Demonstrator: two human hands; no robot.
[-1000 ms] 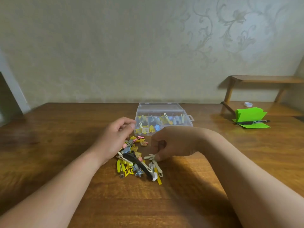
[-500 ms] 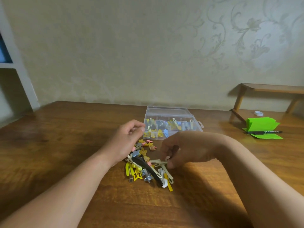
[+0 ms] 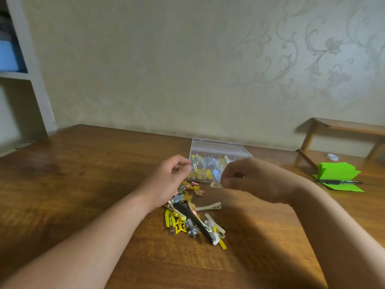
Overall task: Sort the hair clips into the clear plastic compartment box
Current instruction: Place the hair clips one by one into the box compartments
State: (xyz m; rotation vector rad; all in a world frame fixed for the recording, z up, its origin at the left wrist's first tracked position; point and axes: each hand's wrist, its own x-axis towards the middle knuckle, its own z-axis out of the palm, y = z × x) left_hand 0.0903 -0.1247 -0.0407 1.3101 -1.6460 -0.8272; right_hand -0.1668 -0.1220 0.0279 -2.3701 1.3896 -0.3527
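A clear plastic compartment box [image 3: 216, 147] stands on the wooden table [image 3: 83, 184], with yellow, blue and cream clips in its front compartments. In front of it lies a pile of hair clips [image 3: 193, 217]: yellow stars, a silver star, a long black clip, cream flat clips. My right hand [image 3: 248, 180] hovers just in front of the box and pinches a small cream clip [image 3: 215, 185] between thumb and fingers; it is blurred. My left hand [image 3: 168, 180] rests at the pile's left edge, fingers curled, thumb against forefinger; I cannot see anything in it.
Green folded paper [image 3: 337, 174] with a black pen [image 3: 339, 182] on it lies at the right. Behind it stand a small wooden shelf [image 3: 341, 130] and a white tape roll [image 3: 332, 157]. A white shelving unit [image 3: 31, 80] stands at the far left.
My right hand has lifted from the pile with a cream clip and moved up toward the box. The left hand has stayed put. The camera has tilted upward.
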